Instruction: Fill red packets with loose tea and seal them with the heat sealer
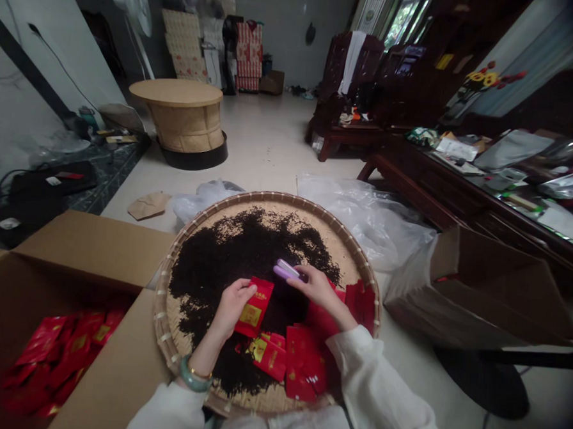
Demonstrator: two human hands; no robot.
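My left hand (233,309) pinches the upper edge of a red packet (253,310) with gold print, held upright above a round woven bamboo tray (161,329). In my right hand (315,285) is a small purple-and-white clamp-like tool (287,270), probably a handheld bag sealer. Its end points toward the packet but is apart from it. Dark dried leaves (226,256), looking like loose tea, cover much of the tray. More red packets (302,362) lie at the tray's near right, partly under my right forearm.
On the left, an open cardboard box (100,371) holds many red packets (63,350). Another open carton (484,295) stands right of the tray. Clear plastic sheeting (363,222) lies behind it. Farther back are a round wooden-topped drum (177,93) and a cluttered dark wooden table (427,183).
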